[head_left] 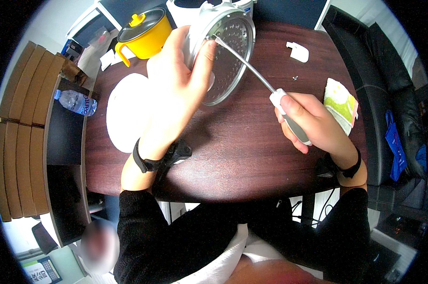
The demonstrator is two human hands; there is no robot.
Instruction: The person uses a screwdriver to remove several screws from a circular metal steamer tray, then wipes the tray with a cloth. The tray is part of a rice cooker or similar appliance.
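Note:
My left hand (174, 83) grips the rim of a round white lid (235, 54) with a dimpled metal inner plate, holding it tilted on edge above the table. In my right hand (313, 116) is a screwdriver (254, 70) with a white and grey handle, my fingers wrapped round it. Its shaft slants up to the left across the metal plate. The tip meets the lid near my left thumb; any screw there is too small to make out. A white appliance body (180, 13) stands behind the lid, partly hidden.
On the dark wooden table (233, 161) are a yellow pot (155, 40), a white rounded piece (124, 113), a small white plastic part (297, 52), tiny loose bits (295, 77) and a folded cloth (339, 106). A water bottle (77, 102) and cardboard boxes (25, 109) stand left; a black sofa (377, 90) right.

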